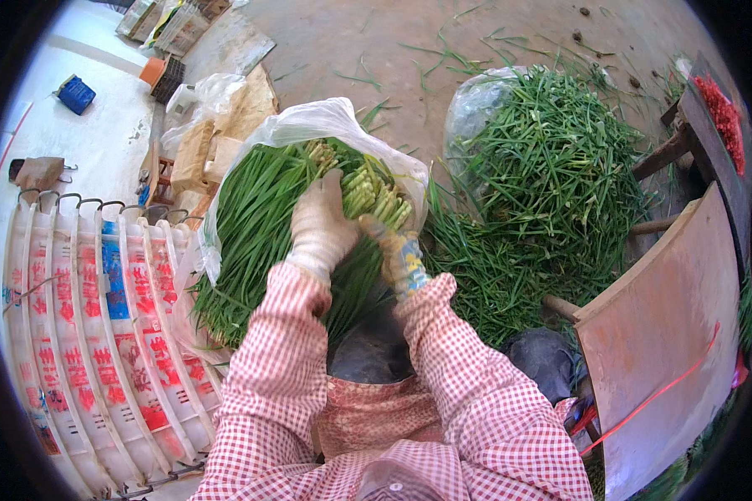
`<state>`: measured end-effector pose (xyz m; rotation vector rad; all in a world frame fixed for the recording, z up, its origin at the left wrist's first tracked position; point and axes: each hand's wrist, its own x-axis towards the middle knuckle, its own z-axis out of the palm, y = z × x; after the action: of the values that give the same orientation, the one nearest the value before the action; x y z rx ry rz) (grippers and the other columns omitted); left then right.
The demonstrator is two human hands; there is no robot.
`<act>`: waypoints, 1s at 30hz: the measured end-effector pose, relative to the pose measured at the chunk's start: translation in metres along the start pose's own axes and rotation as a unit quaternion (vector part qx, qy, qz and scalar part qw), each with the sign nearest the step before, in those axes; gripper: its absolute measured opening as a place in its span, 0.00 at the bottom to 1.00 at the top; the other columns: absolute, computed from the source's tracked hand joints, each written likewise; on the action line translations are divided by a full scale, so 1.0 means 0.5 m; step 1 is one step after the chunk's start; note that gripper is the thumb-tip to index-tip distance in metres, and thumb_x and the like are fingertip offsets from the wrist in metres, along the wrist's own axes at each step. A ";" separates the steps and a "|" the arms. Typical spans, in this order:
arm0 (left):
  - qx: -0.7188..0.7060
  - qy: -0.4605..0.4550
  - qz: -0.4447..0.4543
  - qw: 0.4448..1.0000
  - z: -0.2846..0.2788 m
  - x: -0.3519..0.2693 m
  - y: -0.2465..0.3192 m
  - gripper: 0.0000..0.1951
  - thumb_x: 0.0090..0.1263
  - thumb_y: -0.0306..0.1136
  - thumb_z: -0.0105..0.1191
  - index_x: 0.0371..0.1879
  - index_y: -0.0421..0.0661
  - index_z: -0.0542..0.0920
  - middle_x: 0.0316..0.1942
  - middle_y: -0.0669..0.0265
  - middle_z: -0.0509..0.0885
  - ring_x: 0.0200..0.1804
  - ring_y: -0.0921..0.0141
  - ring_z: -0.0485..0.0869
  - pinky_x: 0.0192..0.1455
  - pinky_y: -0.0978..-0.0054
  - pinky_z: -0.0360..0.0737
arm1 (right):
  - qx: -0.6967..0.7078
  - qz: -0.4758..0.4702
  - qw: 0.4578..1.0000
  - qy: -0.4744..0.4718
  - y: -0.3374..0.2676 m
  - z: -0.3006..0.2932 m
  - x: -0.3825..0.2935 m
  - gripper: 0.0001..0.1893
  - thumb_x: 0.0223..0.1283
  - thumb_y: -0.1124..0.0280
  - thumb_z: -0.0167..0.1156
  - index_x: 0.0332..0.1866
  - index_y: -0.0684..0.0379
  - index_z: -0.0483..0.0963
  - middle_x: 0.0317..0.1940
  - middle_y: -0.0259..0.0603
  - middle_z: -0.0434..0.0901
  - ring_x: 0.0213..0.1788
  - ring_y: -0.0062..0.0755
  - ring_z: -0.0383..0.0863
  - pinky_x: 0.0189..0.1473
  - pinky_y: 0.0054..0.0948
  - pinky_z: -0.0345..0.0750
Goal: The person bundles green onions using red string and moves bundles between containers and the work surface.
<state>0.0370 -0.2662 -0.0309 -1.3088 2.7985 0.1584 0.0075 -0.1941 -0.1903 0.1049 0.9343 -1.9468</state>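
Note:
In front of me stands an open translucent plastic bag point(335, 113) packed with long green leafy stalks point(257, 206), like garlic chives. Several bundles with pale cut ends point(370, 191) lie near its top, beside a yellow tie. My left hand point(324, 216), in a whitish glove, rests on the stalks by the pale ends; whether its fingers grip any is hidden. My right hand point(398, 250), in a glove with a blue and yellow patterned cuff, touches the lower side of the bundles. It is slightly blurred, and its grip cannot be made out.
A heap of loose green leaves point(551, 156) lies on the floor at the right, partly over clear plastic. Nearer on the right is a wooden board point(664, 332) with a red string point(658, 391). White plastic crates with red writing point(119, 332) stand at the left, with cardboard point(191, 156) beyond.

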 end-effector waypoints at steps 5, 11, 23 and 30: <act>-0.078 0.101 0.124 0.984 0.042 -0.057 -0.045 0.41 0.49 0.38 0.70 0.64 0.40 0.68 0.55 0.45 0.76 0.56 0.47 0.77 0.60 0.58 0.75 | 0.005 -0.129 0.986 -0.106 -0.081 0.037 -0.083 0.44 0.47 0.65 0.77 0.70 0.57 0.59 0.56 0.41 0.75 0.55 0.33 0.76 0.56 0.33 0.77; -0.146 -0.026 0.155 0.977 -0.015 -0.047 -0.056 0.36 0.49 0.33 0.66 0.61 0.39 0.70 0.54 0.46 0.76 0.57 0.48 0.76 0.62 0.60 0.73 | -0.091 -0.048 0.988 -0.118 -0.129 0.068 -0.086 0.56 0.39 0.60 0.81 0.73 0.58 0.52 0.59 0.44 0.72 0.60 0.35 0.72 0.61 0.35 0.74; -0.449 -0.064 0.024 0.891 -0.049 -0.055 -0.076 0.12 0.66 0.21 0.53 0.48 0.40 0.80 0.40 0.71 0.81 0.44 0.80 0.77 0.48 0.81 0.76 | 0.028 0.076 0.988 -0.132 -0.140 0.056 -0.072 0.26 0.49 0.76 0.73 0.56 0.56 0.73 0.43 0.32 0.82 0.43 0.25 0.82 0.41 0.32 0.84; -0.075 0.150 0.233 0.958 0.008 -0.064 -0.067 0.14 0.56 0.21 0.53 0.43 0.43 0.83 0.44 0.55 0.83 0.50 0.50 0.78 0.54 0.56 0.76 | 0.031 -0.049 0.983 -0.177 -0.110 0.040 -0.093 0.35 0.51 0.73 0.74 0.64 0.59 0.64 0.47 0.33 0.78 0.48 0.24 0.79 0.51 0.24 0.79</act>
<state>0.0832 -0.2628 -0.0347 -0.7130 3.3751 0.2079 -0.0039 -0.1592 -0.1254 -0.2492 0.6546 -2.0002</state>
